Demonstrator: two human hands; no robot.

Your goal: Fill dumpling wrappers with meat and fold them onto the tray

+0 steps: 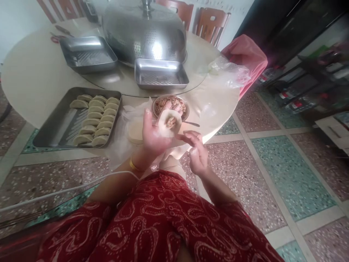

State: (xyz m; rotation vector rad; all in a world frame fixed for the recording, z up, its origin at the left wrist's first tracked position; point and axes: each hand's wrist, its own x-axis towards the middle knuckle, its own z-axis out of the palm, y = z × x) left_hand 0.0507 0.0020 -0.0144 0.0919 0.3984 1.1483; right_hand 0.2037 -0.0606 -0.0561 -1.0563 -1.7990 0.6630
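where left hand (155, 136) cups, round soft wrapper (169, 123)

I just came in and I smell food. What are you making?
Dumplings. The left hand holds a round wrapper with a bit of filling in its middle. The right hand is beside it, holding nothing. Behind is a bowl of filling, and a tray on the table holds folded dumplings in rows.
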